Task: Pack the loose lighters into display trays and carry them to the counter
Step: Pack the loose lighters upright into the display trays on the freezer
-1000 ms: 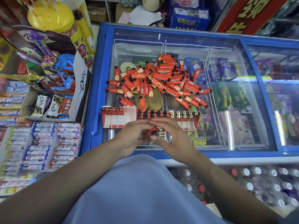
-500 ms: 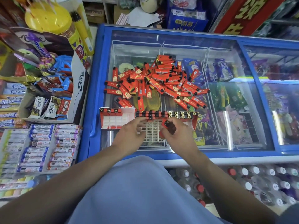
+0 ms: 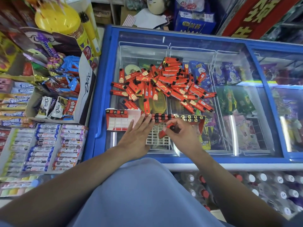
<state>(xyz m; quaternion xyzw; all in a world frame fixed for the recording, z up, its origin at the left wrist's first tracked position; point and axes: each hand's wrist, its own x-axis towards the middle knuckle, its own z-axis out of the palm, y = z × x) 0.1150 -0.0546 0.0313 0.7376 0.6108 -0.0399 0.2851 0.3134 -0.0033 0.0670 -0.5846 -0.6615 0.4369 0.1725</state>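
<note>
Left hand (image 3: 136, 135) lies flat, fingers spread, nothing held, tips touching the row of lighters in the white-and-red grid display tray (image 3: 157, 136) on the blue-framed glass freezer lid (image 3: 105, 89). Right hand (image 3: 182, 134) pinches one red lighter w/ black cap (image 3: 165, 131), tilted over tray's near cells. Loose pile of red lighters (image 3: 165, 83) sits farther back on glass; second tray (image 3: 123, 122) at left, mostly empty.

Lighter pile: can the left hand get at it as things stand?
Probably yes. The left hand is open and flat on the tray, holding nothing, and the lighter pile lies uncovered on the freezer lid just beyond the tray.
</note>
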